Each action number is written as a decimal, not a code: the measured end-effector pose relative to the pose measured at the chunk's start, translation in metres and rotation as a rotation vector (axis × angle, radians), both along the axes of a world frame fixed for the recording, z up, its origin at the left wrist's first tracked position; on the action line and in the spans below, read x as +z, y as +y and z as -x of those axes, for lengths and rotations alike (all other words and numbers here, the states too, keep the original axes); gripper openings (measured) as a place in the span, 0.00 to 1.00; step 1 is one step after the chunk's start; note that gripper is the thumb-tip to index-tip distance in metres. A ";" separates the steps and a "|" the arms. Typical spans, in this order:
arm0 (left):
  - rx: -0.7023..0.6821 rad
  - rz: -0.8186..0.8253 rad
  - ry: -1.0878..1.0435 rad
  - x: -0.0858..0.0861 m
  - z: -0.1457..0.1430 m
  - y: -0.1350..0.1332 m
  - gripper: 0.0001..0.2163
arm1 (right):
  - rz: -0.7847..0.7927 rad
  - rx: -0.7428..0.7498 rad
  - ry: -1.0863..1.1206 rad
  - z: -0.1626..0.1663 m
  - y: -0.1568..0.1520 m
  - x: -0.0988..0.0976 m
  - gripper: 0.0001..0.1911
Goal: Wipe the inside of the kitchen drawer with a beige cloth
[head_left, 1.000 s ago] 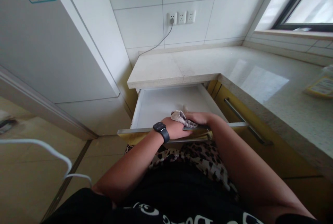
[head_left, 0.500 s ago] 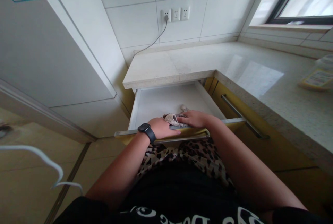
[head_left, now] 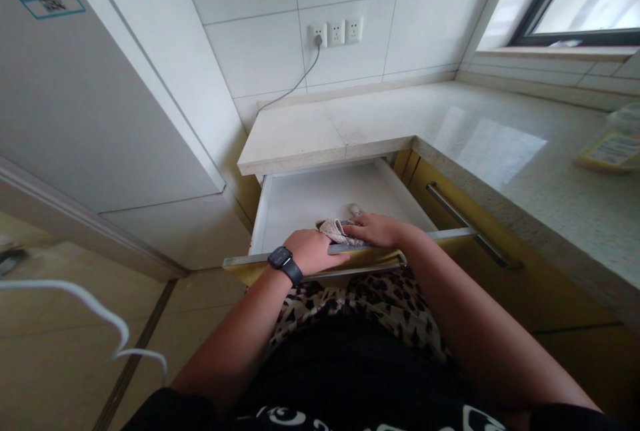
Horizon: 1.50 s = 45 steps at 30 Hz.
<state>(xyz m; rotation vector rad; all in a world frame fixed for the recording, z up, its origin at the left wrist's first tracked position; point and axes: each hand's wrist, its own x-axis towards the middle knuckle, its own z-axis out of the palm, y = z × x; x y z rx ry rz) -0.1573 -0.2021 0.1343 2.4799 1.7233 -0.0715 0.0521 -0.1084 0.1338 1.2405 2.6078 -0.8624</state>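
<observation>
A white-lined drawer (head_left: 310, 194) with a yellow front is pulled out under the counter. My left hand (head_left: 313, 251), wearing a black watch on the wrist, is wrapped over the drawer's front edge with the thumb on the outer side; its other fingertips are hidden inside. Just inside the front panel, my right hand (head_left: 377, 229) is closed on a crumpled light cloth (head_left: 340, 229) and presses it down there. One end of the cloth sticks out beyond the fingers. The two hands are close together.
A pale stone counter (head_left: 500, 131) wraps behind and to the right, with a bottle (head_left: 613, 144) on it. Yellow cabinets with a metal handle (head_left: 470, 224) stand right. At left is a tall white cabinet (head_left: 100, 117). A cord (head_left: 295, 87) runs from a wall socket.
The view has shifted slightly. Both hands stay in nearly the same place at the drawer's front, with the cloth still under my right hand.
</observation>
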 end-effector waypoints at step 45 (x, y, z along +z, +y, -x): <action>0.019 -0.072 -0.031 -0.006 -0.002 -0.002 0.33 | -0.103 -0.054 0.001 -0.003 -0.004 -0.006 0.42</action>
